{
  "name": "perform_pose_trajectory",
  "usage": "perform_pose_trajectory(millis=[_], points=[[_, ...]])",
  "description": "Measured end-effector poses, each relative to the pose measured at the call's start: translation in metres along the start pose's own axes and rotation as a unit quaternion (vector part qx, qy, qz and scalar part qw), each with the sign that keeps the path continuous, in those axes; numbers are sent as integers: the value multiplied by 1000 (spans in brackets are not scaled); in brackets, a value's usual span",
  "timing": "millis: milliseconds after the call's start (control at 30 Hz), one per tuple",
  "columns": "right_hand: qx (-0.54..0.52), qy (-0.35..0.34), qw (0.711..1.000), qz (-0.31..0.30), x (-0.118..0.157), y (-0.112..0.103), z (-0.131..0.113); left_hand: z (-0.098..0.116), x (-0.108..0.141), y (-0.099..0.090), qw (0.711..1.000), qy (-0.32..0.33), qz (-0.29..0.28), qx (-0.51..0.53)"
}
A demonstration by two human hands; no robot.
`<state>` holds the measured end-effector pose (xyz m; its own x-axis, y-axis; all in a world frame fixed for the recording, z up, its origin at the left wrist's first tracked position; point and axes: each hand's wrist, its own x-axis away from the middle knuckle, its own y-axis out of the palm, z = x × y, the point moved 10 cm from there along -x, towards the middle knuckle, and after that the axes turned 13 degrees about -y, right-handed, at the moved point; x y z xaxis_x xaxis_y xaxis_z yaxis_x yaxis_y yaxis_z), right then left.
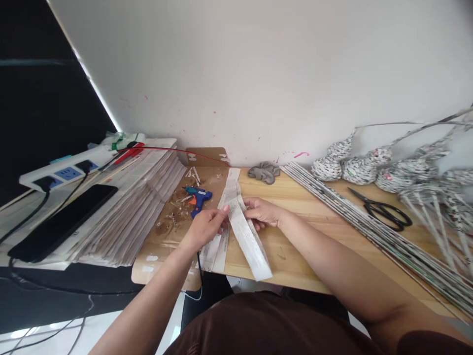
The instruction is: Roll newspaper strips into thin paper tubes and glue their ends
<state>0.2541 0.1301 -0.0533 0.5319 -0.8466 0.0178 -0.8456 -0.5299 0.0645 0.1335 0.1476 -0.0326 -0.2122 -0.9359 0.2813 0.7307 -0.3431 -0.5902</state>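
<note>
Between my hands is a long strip of printed newspaper (246, 241), its lower end reaching toward the table's front edge. My left hand (209, 224) pinches it from the left side, thumb on top. On the other side my right hand (261, 213) has its fingers closed at the strip's right edge. More paper strips (220, 249) lie flat on the table under my left hand. A blue glue gun (201, 199) rests just beyond my left hand, on a stained brown cardboard sheet (170, 241).
At left, a tall newspaper stack (136, 222) carries a black phone (62, 222) and a power strip (70, 170). A grey scrunchie (264, 172) lies near the wall. Rolled paper sticks (343, 212), black scissors (386, 212) and woven paper gourd shapes (358, 170) occupy the right.
</note>
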Motion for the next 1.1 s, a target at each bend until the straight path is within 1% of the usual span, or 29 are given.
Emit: perform_pose_trajectory(millis=[67, 133, 200, 233, 267, 300, 333, 367, 433, 533, 600, 700, 767, 867, 900, 967, 1033, 1100], points=[[-12, -20, 1000, -15, -1, 6, -4, 7, 2, 3, 999, 16, -1, 29], [-24, -25, 999, -24, -1, 8, -3, 13, 5, -2, 997, 29, 24, 60], [-36, -19, 999, -2, -2, 1, 2, 14, 14, -10, 993, 29, 45, 109], [-47, -18, 999, 20, -3, -5, 3, 13, 21, -12, 989, 29, 45, 140], [-62, -22, 997, 45, -4, -11, 5, 13, 29, -10, 983, 31, 28, 178], [-79, -29, 994, 70, -4, -17, 5, 13, 39, -2, 975, 34, -14, 221], [-94, -35, 991, 94, -5, -23, 6, 12, 50, 9, 964, 33, -67, 254], [-106, -38, 987, 114, -5, -27, 7, 11, 62, 25, 956, 25, -128, 265], [-127, -36, 981, 141, -6, -31, 11, 8, 90, 60, 933, 11, -257, 253], [-165, -32, 973, 157, -7, -30, 14, -3, 122, 95, 912, 27, -365, 188], [-185, -43, 970, 152, -7, -27, 11, -18, 131, 112, 902, 34, -411, 130], [-182, -57, 973, 128, -7, -25, 6, -49, 122, 128, 908, 30, -406, 98], [-172, -60, 975, 124, -6, -26, 5, -72, 113, 142, 913, 20, -398, 85], [-178, -60, 974, 123, -5, -26, 5, -110, 93, 166, 923, -40, -376, 67], [-180, -60, 975, 119, -5, -26, 6, -117, 86, 172, 931, -36, -362, 47], [-178, -62, 976, 112, -5, -24, 6, -134, 77, 185, 930, -33, -364, -24], [-172, -68, 977, 105, -5, -23, 5, -148, 69, 190, 930, -39, -354, -87], [-165, -72, 979, 92, -5, -21, 4, -152, 68, 186, 929, -45, -351, -110]])
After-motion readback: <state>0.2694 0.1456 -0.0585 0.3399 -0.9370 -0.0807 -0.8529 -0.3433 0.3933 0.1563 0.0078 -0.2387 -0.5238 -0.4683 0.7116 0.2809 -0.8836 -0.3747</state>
